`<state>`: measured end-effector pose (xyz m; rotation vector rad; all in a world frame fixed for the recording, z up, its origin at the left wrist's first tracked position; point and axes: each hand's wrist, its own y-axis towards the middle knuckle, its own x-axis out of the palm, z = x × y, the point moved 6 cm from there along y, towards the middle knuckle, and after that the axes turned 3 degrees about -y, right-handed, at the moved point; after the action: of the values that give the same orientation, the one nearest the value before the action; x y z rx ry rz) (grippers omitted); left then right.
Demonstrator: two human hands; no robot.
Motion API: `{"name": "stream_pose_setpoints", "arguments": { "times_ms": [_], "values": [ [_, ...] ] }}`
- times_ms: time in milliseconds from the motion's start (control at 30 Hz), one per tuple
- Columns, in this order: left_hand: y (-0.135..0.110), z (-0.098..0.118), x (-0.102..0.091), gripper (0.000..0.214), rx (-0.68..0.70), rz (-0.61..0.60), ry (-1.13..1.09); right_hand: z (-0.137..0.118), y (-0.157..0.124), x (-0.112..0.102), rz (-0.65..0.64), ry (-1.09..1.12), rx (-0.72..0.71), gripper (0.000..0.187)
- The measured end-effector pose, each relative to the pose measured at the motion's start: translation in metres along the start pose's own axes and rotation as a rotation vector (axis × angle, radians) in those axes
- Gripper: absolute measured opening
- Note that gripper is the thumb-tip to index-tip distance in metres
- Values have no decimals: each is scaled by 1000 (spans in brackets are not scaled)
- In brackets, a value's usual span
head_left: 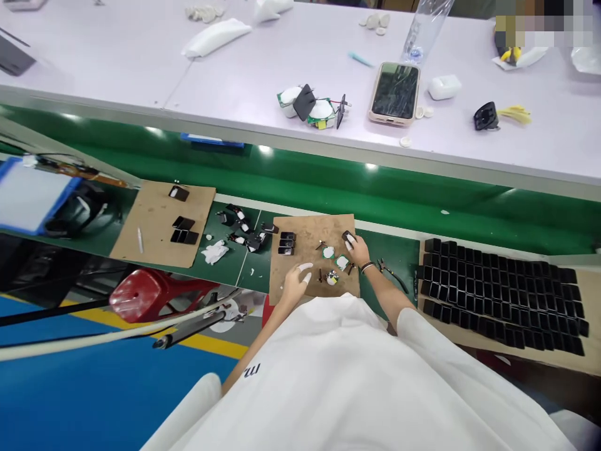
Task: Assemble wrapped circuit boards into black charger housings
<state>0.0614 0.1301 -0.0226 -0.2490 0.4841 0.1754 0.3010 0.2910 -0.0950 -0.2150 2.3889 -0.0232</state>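
Note:
My right hand is closed on a small black plastic case at the far right corner of a brown board. White covers sit on some of its fingertips. My left hand hovers at the board's left side, fingers apart and holding nothing, with white covers on the thumb and a finger. Between the hands lie green circuit boards with white round parts and a small assembly with a yellow patch. A few black cases stand in a stack-like row at the board's left.
Pliers lie right of the board. Rows of black cases fill the right side. Black parts and a crumpled white cloth lie left. A raised shelf with a phone runs ahead. A red stool stands lower left.

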Motion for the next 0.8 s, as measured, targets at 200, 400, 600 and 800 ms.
{"name": "stream_pose_setpoints", "arguments": {
  "times_ms": [200, 400, 600, 800],
  "values": [
    [19, 0, 5, 27, -45, -30, -23, 7, 8, 17, -85, 5, -1, 28],
    [26, 4, 9, 26, -69, -57, -75, -2, 6, 20, -121, 134, 51, 14],
    [31, 12, 12, 21, -74, -59, -132, -17, 11, 6, -99, 366, 189, 15],
    [42, 61, 9, 64, 11, -47, -276, -86, -38, -10, -110, 785, 270, 41]
  ]
}}
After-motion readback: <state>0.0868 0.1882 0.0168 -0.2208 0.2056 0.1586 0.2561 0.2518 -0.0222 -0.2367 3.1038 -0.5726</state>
